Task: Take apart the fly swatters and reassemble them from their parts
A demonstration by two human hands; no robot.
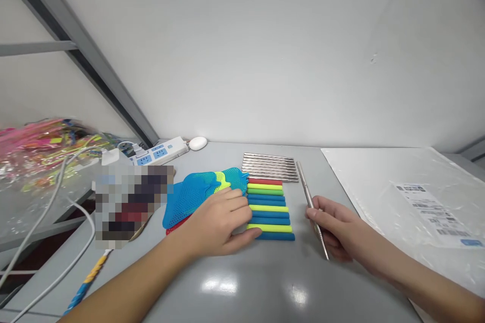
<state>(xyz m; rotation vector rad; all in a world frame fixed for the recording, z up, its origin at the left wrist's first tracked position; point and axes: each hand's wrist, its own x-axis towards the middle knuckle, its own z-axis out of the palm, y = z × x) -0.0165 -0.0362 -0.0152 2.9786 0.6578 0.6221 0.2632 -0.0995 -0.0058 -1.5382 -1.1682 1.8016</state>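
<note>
Fingers of the right hand are pinched round a slim silver metal rod, right of a row of blue, yellow, green and red cylindrical tubes. The left hand, half-curled, thumb apart, overlaps the tubes and flat blue perforated plastic sheets; any grip is unclear. Beyond lie more silver metal rods.

Left hand bare, fingers slim. Right hand likewise bare and slim-fingered. Left forearm, near left, uncovered, smooth, narrowing toward hand; right forearm, near right, uncovered, same slim build.
</note>
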